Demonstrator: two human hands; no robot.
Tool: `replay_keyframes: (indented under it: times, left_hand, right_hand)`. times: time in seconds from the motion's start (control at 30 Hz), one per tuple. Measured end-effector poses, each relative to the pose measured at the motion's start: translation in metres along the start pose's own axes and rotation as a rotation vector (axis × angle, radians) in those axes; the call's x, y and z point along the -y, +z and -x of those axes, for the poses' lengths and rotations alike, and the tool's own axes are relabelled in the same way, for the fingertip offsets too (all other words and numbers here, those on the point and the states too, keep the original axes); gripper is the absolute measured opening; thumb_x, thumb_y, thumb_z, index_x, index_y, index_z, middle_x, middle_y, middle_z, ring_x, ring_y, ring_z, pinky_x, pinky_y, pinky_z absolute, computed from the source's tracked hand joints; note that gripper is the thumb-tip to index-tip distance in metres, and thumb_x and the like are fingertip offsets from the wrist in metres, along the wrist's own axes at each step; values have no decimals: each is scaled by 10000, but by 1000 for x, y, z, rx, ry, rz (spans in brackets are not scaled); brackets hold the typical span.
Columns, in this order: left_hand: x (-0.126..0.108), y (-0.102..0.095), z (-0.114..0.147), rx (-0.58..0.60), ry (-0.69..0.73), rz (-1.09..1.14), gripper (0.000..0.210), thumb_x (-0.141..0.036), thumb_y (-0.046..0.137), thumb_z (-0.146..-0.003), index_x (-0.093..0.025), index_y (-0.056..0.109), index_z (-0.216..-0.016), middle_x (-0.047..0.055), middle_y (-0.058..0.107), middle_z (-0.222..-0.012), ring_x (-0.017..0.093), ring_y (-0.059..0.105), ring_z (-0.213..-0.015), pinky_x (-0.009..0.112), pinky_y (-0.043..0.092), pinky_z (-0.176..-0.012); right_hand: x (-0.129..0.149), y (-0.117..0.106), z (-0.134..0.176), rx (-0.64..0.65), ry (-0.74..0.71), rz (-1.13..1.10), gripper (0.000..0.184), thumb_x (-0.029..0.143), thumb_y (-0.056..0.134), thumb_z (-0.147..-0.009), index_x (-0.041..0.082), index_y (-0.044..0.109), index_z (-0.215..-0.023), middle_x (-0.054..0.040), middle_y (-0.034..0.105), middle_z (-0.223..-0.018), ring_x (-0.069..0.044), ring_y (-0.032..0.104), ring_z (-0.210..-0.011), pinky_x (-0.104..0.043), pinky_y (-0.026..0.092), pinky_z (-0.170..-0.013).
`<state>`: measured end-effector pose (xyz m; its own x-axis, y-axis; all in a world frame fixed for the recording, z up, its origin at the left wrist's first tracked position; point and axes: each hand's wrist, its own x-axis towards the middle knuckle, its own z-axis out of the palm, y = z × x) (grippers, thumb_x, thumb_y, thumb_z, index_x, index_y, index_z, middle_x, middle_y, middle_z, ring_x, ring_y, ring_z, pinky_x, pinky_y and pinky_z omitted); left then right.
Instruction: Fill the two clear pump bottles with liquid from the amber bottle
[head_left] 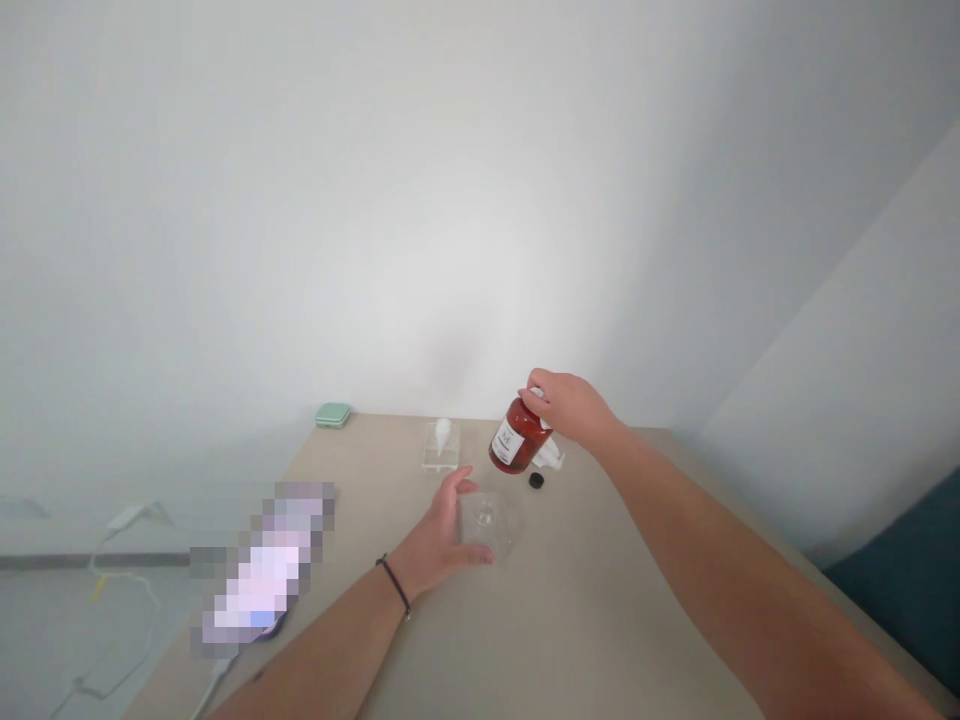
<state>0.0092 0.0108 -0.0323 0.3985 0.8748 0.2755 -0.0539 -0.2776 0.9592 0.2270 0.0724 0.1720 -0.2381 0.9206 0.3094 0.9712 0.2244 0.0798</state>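
Observation:
My right hand (568,402) grips a brown-red bottle (520,435) with a white label by its top. It is tilted, held above the tabletop, and its neck is mostly hidden by the fingers. Below and to the left, my left hand (442,525) curls around a clear, see-through container (486,515) on the table. Its thumb lies along the near side and its fingers at the far side. A small black cap (536,481) rests on the table under the bottle. Behind the bottle lies a crumpled white piece (551,456), partly covered.
A clear stand (441,458) with a white object (443,433) on it stands near the wall. At the far left corner sits a green case (333,415). A blurred phone (266,570) with a cable (214,688) lies at the table's left edge.

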Motion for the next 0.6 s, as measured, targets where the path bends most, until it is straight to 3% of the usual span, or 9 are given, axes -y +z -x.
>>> replay_keyframes:
  times: [0.1, 0.17, 0.3, 0.43, 0.6]
  left_hand:
    - [-8, 0, 2, -15, 99, -14, 777, -569, 615, -855, -208, 296, -1464, 166, 442, -1435, 320, 391, -1382, 537, 210, -1195]
    - [-14, 2, 2, -83, 153, 3, 694, -570, 531, -908, -199, 320, -1455, 167, 422, -1469, 307, 341, -1425, 512, 168, -1216]
    - [-27, 4, -1, -125, 191, 129, 794, -564, 630, -850, -201, 309, -1479, 155, 375, -1544, 308, 306, -1464, 482, 196, -1225]
    - [-36, 0, -4, -180, 152, 226, 769, -485, 723, -796, -203, 393, -1432, 142, 492, -1470, 326, 437, -1384, 496, 317, -1170]
    - [-34, -5, -3, -327, 154, 204, 743, -382, 809, -717, -201, 410, -1318, 139, 561, -1331, 305, 563, -1232, 477, 432, -1055]
  right_hand:
    - [10, -21, 14, -37, -47, -67, 256, 384, 461, -945, 217, 632, -852, -33, 694, -748, -173, 552, -635, -282, 242, -564]
    - [20, -35, 23, -53, -96, -130, 251, 384, 476, -940, 218, 633, -836, -17, 685, -731, -159, 542, -622, -274, 243, -572]
    - [46, -54, 33, -69, -221, -226, 260, 393, 481, -943, 207, 636, -848, -1, 661, -701, -145, 523, -605, -259, 256, -586]
    - [64, -56, 34, -97, -318, -324, 266, 404, 476, -946, 204, 626, -857, 6, 653, -698, -140, 519, -612, -250, 266, -593]
    - [73, -53, 32, -118, -248, -337, 251, 392, 471, -942, 213, 608, -830, 17, 617, -646, -137, 477, -563, -259, 237, -564]
